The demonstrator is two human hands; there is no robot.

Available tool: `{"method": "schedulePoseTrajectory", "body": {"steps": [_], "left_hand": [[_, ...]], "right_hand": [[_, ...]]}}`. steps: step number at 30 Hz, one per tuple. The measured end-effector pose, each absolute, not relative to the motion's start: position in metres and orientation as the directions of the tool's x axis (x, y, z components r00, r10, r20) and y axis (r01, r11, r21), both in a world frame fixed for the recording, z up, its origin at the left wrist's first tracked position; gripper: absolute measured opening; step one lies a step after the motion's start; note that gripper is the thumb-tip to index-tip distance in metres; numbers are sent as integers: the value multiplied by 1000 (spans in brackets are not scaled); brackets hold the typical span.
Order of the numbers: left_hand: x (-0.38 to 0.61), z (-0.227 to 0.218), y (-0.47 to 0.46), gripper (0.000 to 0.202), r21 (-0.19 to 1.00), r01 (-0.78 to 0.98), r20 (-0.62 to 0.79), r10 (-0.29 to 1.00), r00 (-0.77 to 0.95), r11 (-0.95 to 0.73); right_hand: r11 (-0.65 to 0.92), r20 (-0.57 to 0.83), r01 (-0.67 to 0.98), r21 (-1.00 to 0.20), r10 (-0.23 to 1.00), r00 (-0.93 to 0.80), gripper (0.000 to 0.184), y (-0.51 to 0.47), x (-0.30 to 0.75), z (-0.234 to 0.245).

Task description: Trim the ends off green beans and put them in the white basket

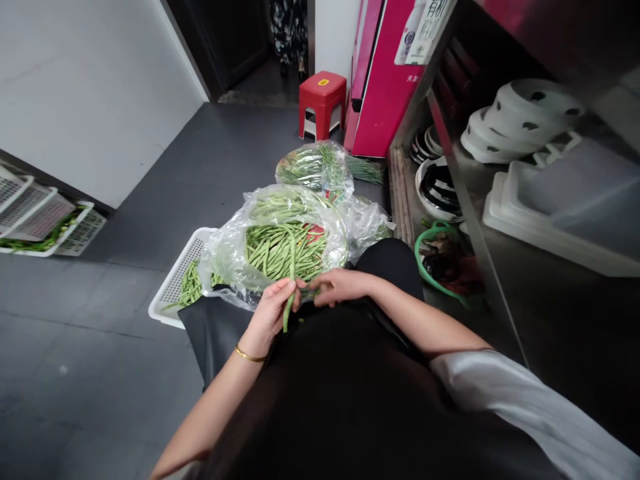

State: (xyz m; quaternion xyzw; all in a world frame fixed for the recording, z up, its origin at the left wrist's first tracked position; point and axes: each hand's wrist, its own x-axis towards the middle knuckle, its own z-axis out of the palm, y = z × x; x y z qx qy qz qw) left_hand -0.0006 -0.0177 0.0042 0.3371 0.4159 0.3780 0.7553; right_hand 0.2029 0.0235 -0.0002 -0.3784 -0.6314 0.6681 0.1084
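My left hand [277,301] pinches a long green bean [293,257], one end of which hangs below the fingers while the rest curves up over the bag. Close beside it, my right hand [336,287] has its fingers apart and bent toward the bean, with nothing visible in them. Just beyond both hands lies an open clear plastic bag [227,250] full of green beans [265,252]. To its left, partly under the bag, a white perforated basket [173,287] holds more green beans [193,283].
Behind the bag lie another bag of greens [313,167] and a red stool [323,100]. On the right are a green basket [425,267] and a metal shelf [525,250] with white containers [530,113]. White crates [80,230] stand at far left. A person's legs [290,33] show in the doorway.
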Motion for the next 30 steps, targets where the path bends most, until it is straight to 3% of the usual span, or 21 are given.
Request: {"method": "schedulePoseTrajectory", "body": {"steps": [2,5,8,11,19,22,25,27,30], "left_hand": [[-3,0,-18,28,818,-221,-400,801,445,531],[-5,-6,-18,30,813,-143,-444,759,477,565],[-7,-11,-18,33,794,-161,-480,767,425,586],[-9,-14,-17,33,798,-203,-469,797,380,567],[-8,-5,-19,32,739,-153,-510,694,507,656],[-3,0,-23,32,767,-158,-515,744,426,621],[0,5,-21,30,822,-392,-340,908,245,413],[-5,7,-12,27,777,-564,-281,956,86,279],[-21,5,8,27,688,-694,-380,920,-97,211]], "right_hand": [[-293,-324,152,-944,740,-589,45,31,198,10],[-288,-212,-81,-954,842,-495,42,46,188,18],[-251,-192,-117,-961,908,-371,37,53,182,11],[-306,-258,-157,-939,928,-267,37,50,184,-1],[-310,-276,-182,-933,942,-191,36,46,201,-11],[-260,-236,-197,-946,962,-137,36,45,198,-12],[-258,-232,-289,-922,965,-121,36,34,186,-11],[-252,-231,-354,-901,968,-103,35,22,175,-8],[-187,-172,-330,-925,982,-74,32,8,164,-3]]}}
